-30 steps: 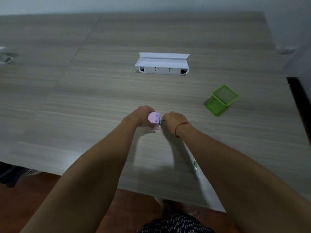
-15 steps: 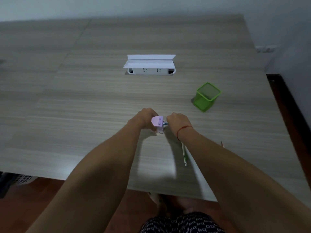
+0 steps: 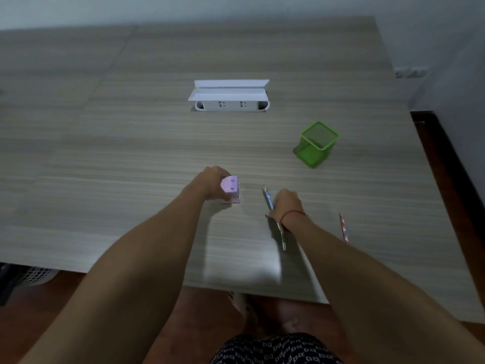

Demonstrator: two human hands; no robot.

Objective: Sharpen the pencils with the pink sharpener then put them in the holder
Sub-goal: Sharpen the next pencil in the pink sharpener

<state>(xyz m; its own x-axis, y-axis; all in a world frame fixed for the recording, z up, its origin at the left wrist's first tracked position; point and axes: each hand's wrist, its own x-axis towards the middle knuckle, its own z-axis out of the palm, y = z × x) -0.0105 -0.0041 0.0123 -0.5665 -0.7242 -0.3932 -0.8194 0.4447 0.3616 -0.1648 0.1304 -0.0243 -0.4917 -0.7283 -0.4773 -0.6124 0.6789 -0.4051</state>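
The left hand (image 3: 210, 183) grips the pink sharpener (image 3: 231, 187), steadying it on the tabletop (image 3: 131, 153), while the right hand (image 3: 287, 204), held apart, pinches a blue pencil (image 3: 268, 198) tip-forward, ready for the green holder (image 3: 318, 145) beyond.

The right hand (image 3: 287, 203) hides its own fingers and the lower end of the blue pencil (image 3: 268, 197).

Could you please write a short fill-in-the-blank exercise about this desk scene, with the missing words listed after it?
1. The left hand grips the ____ sharpener.
2. The right hand holds a ____ pencil.
3. The green holder stands on the table, on the ____ side of the sharpener.
Missing words: pink; blue; right.
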